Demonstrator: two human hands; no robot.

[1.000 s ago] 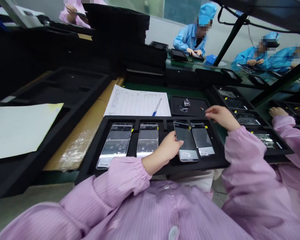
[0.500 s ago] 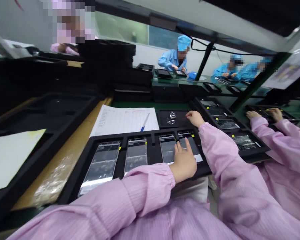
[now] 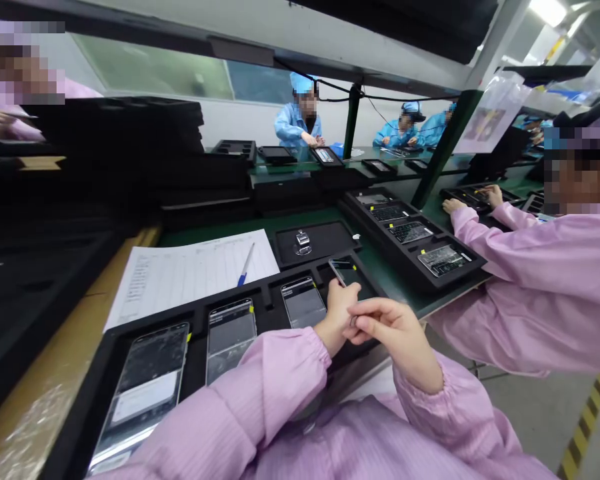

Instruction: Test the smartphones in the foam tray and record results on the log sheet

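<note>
My left hand (image 3: pixel 341 307) is closed around a smartphone (image 3: pixel 343 269) at the right end of the black foam tray (image 3: pixel 267 293). The phone's upper end is tilted up, and my hand and wrist hide its lower part. Right beside that wrist, my right hand (image 3: pixel 397 337) pinches thumb and fingers together. Something tiny shows at those fingertips, too small to name. Several other smartphones lie in the tray's slots, among them a lit phone (image 3: pixel 304 303), a second one (image 3: pixel 231 337) and a large near one (image 3: pixel 143 387), each with a yellow tab on its edge.
Behind the tray lies a small black tray (image 3: pixel 330 240) holding a shiny metal piece (image 3: pixel 303 242). A printed form (image 3: pixel 190 273) with a blue pen (image 3: pixel 246 265) lies left of it. Another phone tray (image 3: pixel 405 250) stands right, near a co-worker's pink sleeve (image 3: pixel 510 267).
My right hand has come back from the small black tray to my left hand, fingers pinched. My left hand has gone from touching the phone's screen to gripping the phone, which is now tilted.
</note>
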